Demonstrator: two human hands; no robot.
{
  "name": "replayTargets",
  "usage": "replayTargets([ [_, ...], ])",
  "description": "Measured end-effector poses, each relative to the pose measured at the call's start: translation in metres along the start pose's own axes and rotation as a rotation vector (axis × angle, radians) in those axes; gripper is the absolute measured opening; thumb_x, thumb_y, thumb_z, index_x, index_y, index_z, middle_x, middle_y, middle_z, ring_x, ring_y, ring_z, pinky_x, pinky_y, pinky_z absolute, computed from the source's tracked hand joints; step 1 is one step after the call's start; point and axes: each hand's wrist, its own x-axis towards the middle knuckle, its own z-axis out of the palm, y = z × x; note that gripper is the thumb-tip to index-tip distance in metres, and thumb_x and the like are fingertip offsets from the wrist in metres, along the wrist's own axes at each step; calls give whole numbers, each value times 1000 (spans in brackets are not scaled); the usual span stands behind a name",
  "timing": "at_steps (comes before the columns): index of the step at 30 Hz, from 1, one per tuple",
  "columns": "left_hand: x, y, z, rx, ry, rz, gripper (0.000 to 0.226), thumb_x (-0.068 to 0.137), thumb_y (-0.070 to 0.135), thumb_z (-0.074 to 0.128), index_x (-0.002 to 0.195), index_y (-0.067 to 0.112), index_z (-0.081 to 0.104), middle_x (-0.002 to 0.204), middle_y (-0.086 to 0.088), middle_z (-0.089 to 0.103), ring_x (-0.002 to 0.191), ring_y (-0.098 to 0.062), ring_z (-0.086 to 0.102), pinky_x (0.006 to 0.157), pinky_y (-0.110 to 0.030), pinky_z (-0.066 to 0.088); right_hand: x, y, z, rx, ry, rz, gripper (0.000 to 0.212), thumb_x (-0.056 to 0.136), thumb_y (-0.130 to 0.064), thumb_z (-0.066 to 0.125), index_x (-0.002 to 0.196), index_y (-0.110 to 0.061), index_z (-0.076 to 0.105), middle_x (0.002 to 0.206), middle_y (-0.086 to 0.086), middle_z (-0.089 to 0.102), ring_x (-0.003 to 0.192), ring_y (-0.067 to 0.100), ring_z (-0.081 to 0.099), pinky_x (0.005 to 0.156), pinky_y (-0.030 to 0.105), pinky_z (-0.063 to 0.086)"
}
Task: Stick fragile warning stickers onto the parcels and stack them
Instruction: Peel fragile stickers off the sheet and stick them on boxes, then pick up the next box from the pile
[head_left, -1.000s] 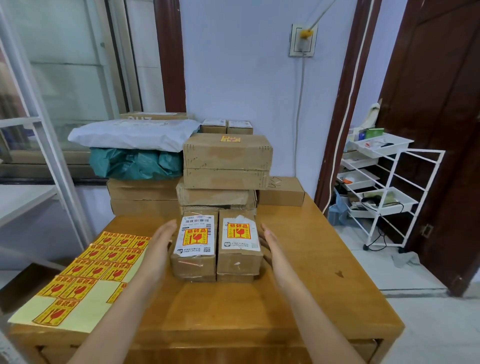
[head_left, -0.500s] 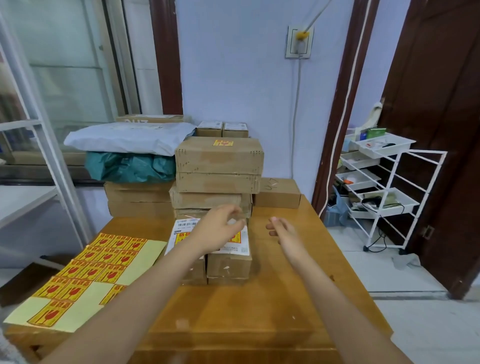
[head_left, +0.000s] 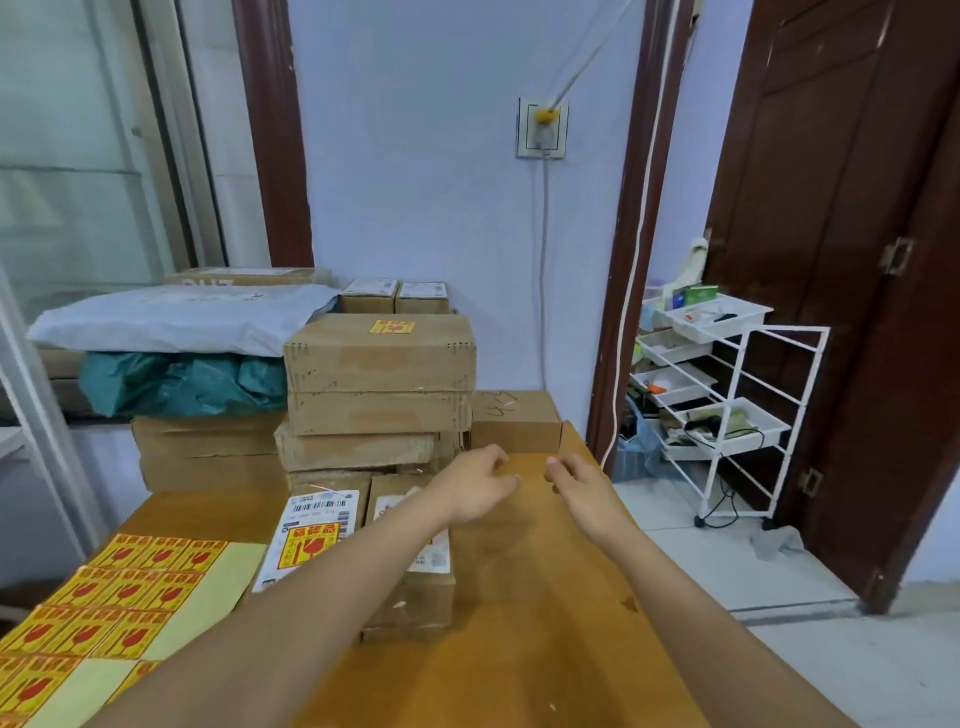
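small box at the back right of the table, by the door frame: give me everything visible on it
The small box is plain brown cardboard, closed, lying flat at the table's far right edge, beside the tall stack of boxes. Dark handwritten scribble marks its top; no fragile sticker shows on the faces in view. Both hands, left and right, hover just in front of it, fingers loosely curled, touching nothing.

Honey-brown table (head_left: 545, 597). On its left edge, a pale yellow sheet (head_left: 208, 592) of yellow stickers (head_left: 130, 587) with red glass symbols. Behind it, plain brown cardboard parcels (head_left: 379, 374); one white and one teal bag (head_left: 182, 384).
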Motion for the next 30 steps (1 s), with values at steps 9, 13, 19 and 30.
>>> replayTargets([
  [9,49,-7,14,35,3,-104,57,95,36,48,142,6,33,144,-12,40,129,-26,42,100,-31,36,32,20,11,-50,16,-32,25,102,-31,38,104,-14,56,98,-1,56,96,15,53,63,15,33],
  [13,69,-6,17,1,17,-145,59,96,37,47,142,5,30,148,-13,34,132,-29,39,104,-34,35,51,23,12,-143,-14,-71,28,102,-29,38,102,-9,58,89,3,58,82,17,52,59,16,33],
  [19,94,-7,25,17,15,-230,67,95,40,46,147,4,21,154,-12,22,137,-31,32,109,-40,33,83,29,4,-225,-31,-65,29,102,-30,39,106,-7,56,91,8,60,84,25,56,65,29,38],
  [30,149,-28,42,82,80,-371,68,94,39,47,148,7,21,151,-14,28,135,-33,34,108,-44,35,140,75,10,-255,39,53,26,99,-29,42,89,-8,55,76,5,55,69,21,52,54,29,35],
])
